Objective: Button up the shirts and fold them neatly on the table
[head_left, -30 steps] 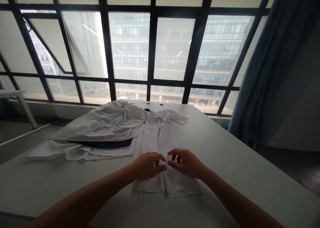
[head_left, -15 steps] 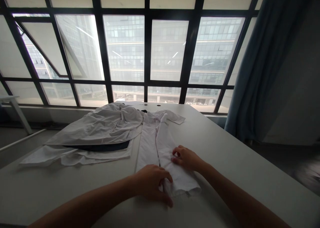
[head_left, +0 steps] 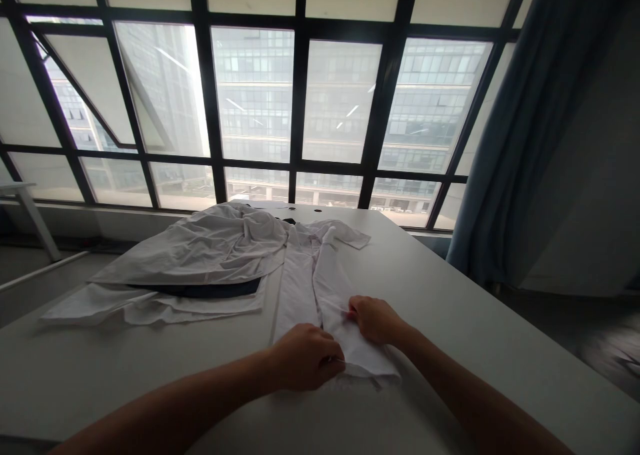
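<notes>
A white shirt (head_left: 295, 275) lies on the table, its front panels running toward me and a sleeve (head_left: 345, 232) spread at the far right. My left hand (head_left: 305, 358) is closed, thumb and fingers pinching the shirt's near hem beside the front opening. Farther up the right panel, my right hand (head_left: 376, 318) pinches a bit of the cloth between thumb and fingertips. Between the two hands the fabric is slightly raised and creased. Left of the panels, more crumpled white cloth (head_left: 200, 248) is spread, with a dark blue piece (head_left: 200, 288) showing beneath it.
The white table (head_left: 435, 308) stretches toward a large black-framed window (head_left: 295, 108). A blue curtain (head_left: 515, 142) hangs at the right. White table legs (head_left: 37, 225) stand at the far left. Small dark holes (head_left: 318, 210) mark the far tabletop.
The fingers of my left hand have closed on the shirt's hem, lifting it a little. My right hand's fingers have closed on the cloth of the right panel.
</notes>
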Tool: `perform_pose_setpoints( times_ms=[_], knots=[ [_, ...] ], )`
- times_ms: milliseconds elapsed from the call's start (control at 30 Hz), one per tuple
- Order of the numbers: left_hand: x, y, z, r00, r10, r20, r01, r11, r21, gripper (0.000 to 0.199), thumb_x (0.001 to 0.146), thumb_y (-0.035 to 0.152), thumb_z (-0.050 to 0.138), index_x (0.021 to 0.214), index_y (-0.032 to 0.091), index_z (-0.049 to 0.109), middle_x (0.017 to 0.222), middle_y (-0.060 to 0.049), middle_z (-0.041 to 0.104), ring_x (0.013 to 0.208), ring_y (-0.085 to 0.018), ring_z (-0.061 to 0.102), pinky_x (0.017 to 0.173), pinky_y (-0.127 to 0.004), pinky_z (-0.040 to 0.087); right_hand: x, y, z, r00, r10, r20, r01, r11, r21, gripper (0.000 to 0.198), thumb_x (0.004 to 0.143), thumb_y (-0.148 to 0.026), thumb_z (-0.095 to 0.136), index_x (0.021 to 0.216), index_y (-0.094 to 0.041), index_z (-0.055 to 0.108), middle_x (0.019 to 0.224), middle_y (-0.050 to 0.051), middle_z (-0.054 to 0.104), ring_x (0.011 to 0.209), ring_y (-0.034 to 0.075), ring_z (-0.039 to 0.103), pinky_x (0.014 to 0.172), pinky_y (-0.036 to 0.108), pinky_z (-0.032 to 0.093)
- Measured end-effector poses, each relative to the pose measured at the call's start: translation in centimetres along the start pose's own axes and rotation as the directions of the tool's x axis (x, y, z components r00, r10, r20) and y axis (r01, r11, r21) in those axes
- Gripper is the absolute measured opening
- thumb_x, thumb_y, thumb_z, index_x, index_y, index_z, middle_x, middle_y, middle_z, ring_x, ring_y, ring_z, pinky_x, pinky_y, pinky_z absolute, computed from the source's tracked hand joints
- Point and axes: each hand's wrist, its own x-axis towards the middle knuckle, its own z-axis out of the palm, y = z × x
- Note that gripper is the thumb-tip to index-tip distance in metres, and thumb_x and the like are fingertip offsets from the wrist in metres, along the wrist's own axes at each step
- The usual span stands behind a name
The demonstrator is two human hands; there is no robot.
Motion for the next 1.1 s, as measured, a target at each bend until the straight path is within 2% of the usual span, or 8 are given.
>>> perform_pose_setpoints(
  times_ms=[200,367,467,600,733,867,1000,1100],
  knots=[
    [0.1,-0.2,0.4,1.0,0.018,-0.018,-0.018,1.0,0.015,0.02,0.088,0.025,0.053,0.089,0.021,0.072,0.082,-0.004,0.072,0.076,-0.016,0.066,0.073,-0.024,0.045,-0.3,1.4,-0.7,0.989,0.144,0.028,-0.143,0.989,-0.029,0.019,0.088,-0.03,0.049,0.088,-0.019,0.065,0.092,0.01,0.07,0.076,0.021,0.063,0.063,0.028,0.038],
    [0.1,0.1,0.6,1.0,0.023,-0.009,-0.023,1.0,0.014,0.016,0.082,0.023,0.057,0.08,0.021,0.072,0.073,-0.003,0.071,0.07,-0.017,0.065,0.069,-0.025,0.046,0.7,1.3,-1.1,0.999,0.048,0.009,-0.048,0.997,0.068,0.029,0.089,-0.044,0.051,0.082,-0.02,0.065,0.084,0.005,0.07,0.074,0.017,0.061,0.062,0.025,0.037],
    [0.1,0.4,0.7,1.0,0.007,-0.002,-0.007,0.999,-0.038,0.014,0.081,0.024,0.06,0.081,0.021,0.074,0.069,-0.002,0.07,0.067,-0.016,0.064,0.067,-0.024,0.045,3.3,0.4,-1.1,0.998,0.062,-0.032,-0.06,0.997,0.045,0.035,0.09,-0.05,0.049,0.087,-0.02,0.067,0.089,0.007,0.071,0.077,0.017,0.063,0.064,0.025,0.039],
    [0.2,0.3,-0.3,1.0,-0.001,0.03,0.005,0.991,-0.132,0.019,0.084,0.037,0.064,0.084,0.021,0.075,0.067,-0.001,0.069,0.066,-0.014,0.064,0.066,-0.022,0.044,8.9,-0.5,-1.3,0.991,0.116,-0.066,-0.116,0.993,0.004,0.046,0.088,-0.054,0.05,0.115,-0.018,0.062,0.106,0.012,0.069,0.093,0.023,0.064,0.076,0.03,0.044],
    [-0.3,-2.6,-3.1,0.991,-0.115,-0.068,0.107,0.988,-0.115,0.026,0.091,0.036,0.054,0.088,0.019,0.074,0.077,-0.003,0.07,0.07,-0.014,0.062,0.069,-0.022,0.044,14.6,-0.3,-2.1,0.989,0.079,-0.126,-0.083,0.996,-0.022,0.048,0.089,-0.029,0.051,0.136,-0.02,0.049,0.122,0.014,0.063,0.11,0.026,0.06,0.088,0.035,0.044],
    [-1.0,-7.4,-5.2,0.933,-0.324,-0.154,0.319,0.946,-0.056,0.023,0.09,0.028,0.052,0.091,0.018,0.073,0.088,-0.005,0.07,0.076,-0.014,0.062,0.069,-0.022,0.044,19.0,0.8,-2.7,0.992,0.001,-0.126,-0.011,0.997,-0.075,0.059,0.086,-0.017,0.049,0.144,-0.022,0.041,0.13,0.015,0.059,0.113,0.027,0.059,0.09,0.035,0.046],
    [-0.3,-10.8,-5.1,0.93,-0.346,-0.129,0.349,0.937,0.003,0.022,0.09,0.026,0.052,0.093,0.019,0.072,0.098,-0.005,0.07,0.081,-0.015,0.063,0.072,-0.023,0.045,21.9,2.1,-2.3,0.997,-0.054,-0.06,0.047,0.993,-0.113,0.039,0.086,-0.017,0.049,0.122,-0.021,0.065,0.118,0.012,0.067,0.108,0.025,0.062,0.089,0.033,0.047],
    [1.4,-12.8,-4.6,0.938,-0.33,-0.107,0.335,0.941,0.04,0.022,0.09,0.026,0.052,0.094,0.019,0.072,0.103,-0.006,0.069,0.083,-0.016,0.064,0.076,-0.024,0.047,23.3,3.5,-1.7,0.999,0.003,-0.043,-0.01,0.987,-0.161,0.028,0.084,-0.014,0.051,0.1,-0.012,0.073,0.108,0.019,0.069,0.1,0.03,0.065,0.084,0.038,0.049]
  ],
)
